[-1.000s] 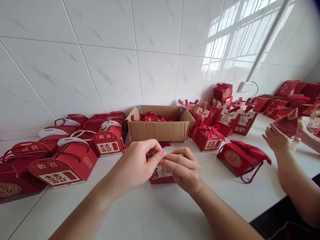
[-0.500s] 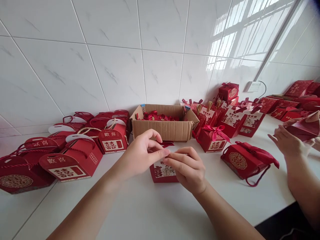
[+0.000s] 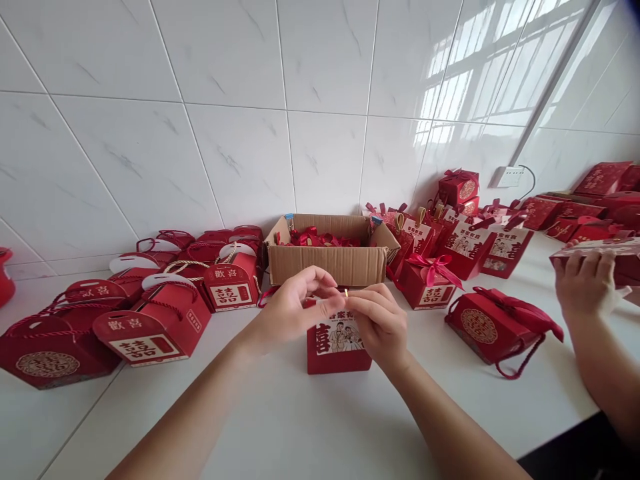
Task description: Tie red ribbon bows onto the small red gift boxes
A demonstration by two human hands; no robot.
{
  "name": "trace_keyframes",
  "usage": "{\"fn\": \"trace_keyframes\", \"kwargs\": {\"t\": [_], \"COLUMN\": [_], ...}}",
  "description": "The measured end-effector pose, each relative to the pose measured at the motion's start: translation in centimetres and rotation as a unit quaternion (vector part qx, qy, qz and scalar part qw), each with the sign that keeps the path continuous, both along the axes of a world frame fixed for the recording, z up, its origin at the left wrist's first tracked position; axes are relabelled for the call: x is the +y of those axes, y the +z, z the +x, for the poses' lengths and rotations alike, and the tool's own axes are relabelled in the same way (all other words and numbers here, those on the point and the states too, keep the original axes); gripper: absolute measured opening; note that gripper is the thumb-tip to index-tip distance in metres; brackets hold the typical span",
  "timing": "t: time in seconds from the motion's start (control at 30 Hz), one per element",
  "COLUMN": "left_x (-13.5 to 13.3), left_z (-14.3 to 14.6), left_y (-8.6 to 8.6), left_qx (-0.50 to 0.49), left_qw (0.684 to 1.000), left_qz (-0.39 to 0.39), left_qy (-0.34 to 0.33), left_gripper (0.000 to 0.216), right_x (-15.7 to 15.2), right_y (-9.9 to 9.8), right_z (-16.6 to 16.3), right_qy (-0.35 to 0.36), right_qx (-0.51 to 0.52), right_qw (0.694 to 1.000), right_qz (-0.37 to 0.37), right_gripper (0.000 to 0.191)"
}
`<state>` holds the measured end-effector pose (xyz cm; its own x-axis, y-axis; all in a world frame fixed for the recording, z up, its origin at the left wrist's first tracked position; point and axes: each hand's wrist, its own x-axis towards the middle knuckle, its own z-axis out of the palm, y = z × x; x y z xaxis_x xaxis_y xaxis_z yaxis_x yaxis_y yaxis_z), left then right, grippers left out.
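In the middle of the counter stands a red gift box (image 3: 340, 363) with a white panel showing a printed couple and Chinese characters. Both hands are over its top and hide it. My left hand (image 3: 303, 307) is closed, thumb and fingers pinched together at the tips. My right hand (image 3: 383, 323) pinches from the other side, its fingertips meeting the left ones. A tiny gold-coloured piece (image 3: 346, 293) shows between them; what it belongs to is hidden. A bit of red ribbon (image 3: 267, 295) shows behind my left hand, by the carton.
A cardboard carton (image 3: 327, 265) with red ribbons stands behind the box. Red handled boxes (image 3: 155, 327) crowd the left. More gift boxes (image 3: 465, 247) fill the right, with a ribboned box (image 3: 495, 323) in front. At far right another person's hand (image 3: 585, 283) holds a red box (image 3: 620, 257).
My view has shifted slightly. The gold-coloured piece now shows between my fingertips, and more of the box's front is visible. The other person's hand has turned and lowered its red box.
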<state>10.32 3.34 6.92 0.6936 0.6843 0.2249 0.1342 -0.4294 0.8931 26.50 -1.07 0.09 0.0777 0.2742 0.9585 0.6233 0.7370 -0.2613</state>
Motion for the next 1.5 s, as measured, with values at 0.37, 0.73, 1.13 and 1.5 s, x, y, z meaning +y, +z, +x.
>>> {"fn": "trace_keyframes", "kwargs": {"t": [0.37,0.73,1.13,1.5], "left_x": [0.9,1.2,0.9,1.0], "left_z": [2.6,2.3,2.2,2.0], "left_y": [-5.6,-5.8,-5.7,-6.2], "left_qx": [-0.149,-0.134,-0.136,-0.163], "left_qw": [0.978,0.985,0.986,0.982], "left_qz": [0.097,0.069,0.057,0.081], "left_qy": [0.106,0.086,0.082,0.057], "left_gripper": [0.022,0.026,0.028,0.022], "right_x": [0.5,-0.4,-0.6,-0.3], "right_y": [-0.5,-0.8,-0.9,-1.2], "right_z": [0.1,1.4,0.5,0.0], "right_qy": [0.021,0.042,0.003,-0.020], "right_qx": [0.089,0.110,0.069,0.066], "right_qw": [0.993,0.988,0.990,0.992], "right_qz": [-0.070,-0.104,-0.123,-0.110], "right_gripper": [0.019,0.005,0.005,0.005]}}
